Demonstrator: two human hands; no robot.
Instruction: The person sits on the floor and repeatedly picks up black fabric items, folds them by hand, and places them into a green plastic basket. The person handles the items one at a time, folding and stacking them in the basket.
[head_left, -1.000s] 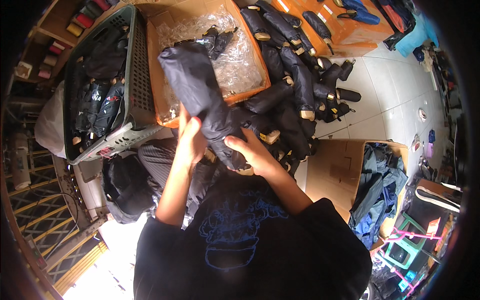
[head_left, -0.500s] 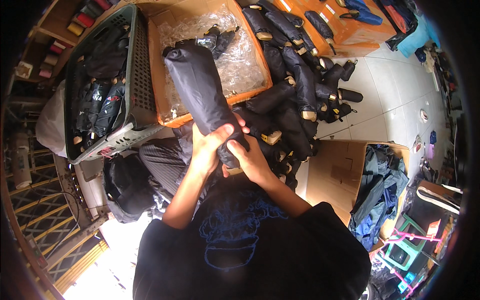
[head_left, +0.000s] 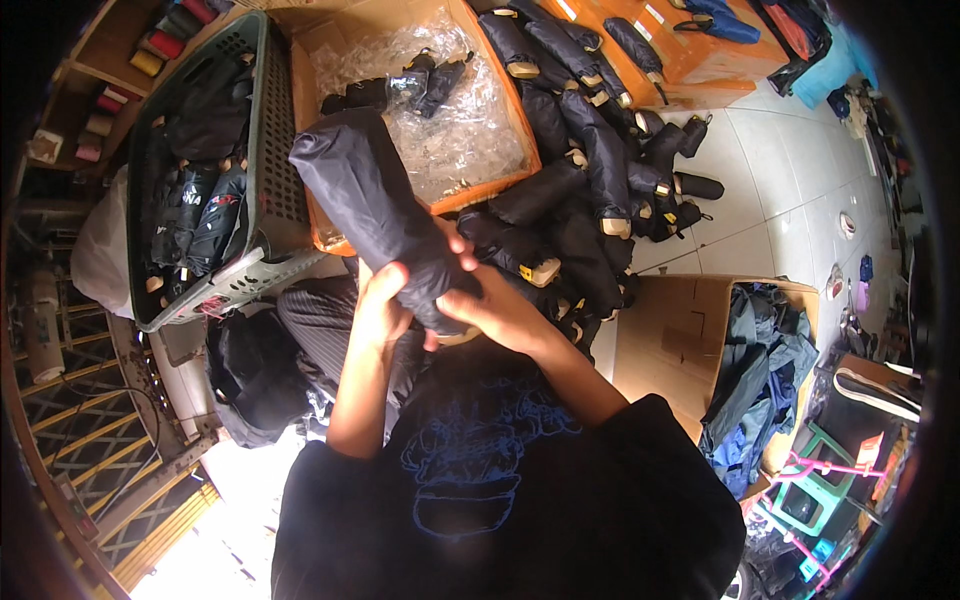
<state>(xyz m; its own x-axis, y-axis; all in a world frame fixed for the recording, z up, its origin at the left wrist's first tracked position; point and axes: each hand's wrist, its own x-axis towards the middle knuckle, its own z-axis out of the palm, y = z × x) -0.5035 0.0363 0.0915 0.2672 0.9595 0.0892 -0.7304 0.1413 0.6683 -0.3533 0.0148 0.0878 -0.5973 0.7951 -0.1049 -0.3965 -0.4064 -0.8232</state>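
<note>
I hold a folded umbrella in a black fabric sleeve (head_left: 362, 185) in front of my chest, its wide end tilted up and to the left. My left hand (head_left: 384, 303) wraps its lower part from the left, thumb along the fabric. From the right, my right hand (head_left: 492, 308) grips the same lower end, with some fingers behind it. A pale handle end (head_left: 457, 337) peeks out at the bottom between my hands. Just beyond on the right lies a heap of similar black sleeved umbrellas (head_left: 541, 195), several with cream-coloured ends.
An orange-edged carton (head_left: 533, 140) with clear plastic wrappers and a few small black umbrellas stands ahead. A dark green basket (head_left: 285, 195) of black umbrellas is to the left. At right, a brown carton (head_left: 665, 345) holds dark blue-green fabric. Thread spools (head_left: 165, 43) sit on a shelf.
The umbrella has come lower and to the left, nearer my body, and both hands have moved with it. The pale handle end now shows more at its bottom.
</note>
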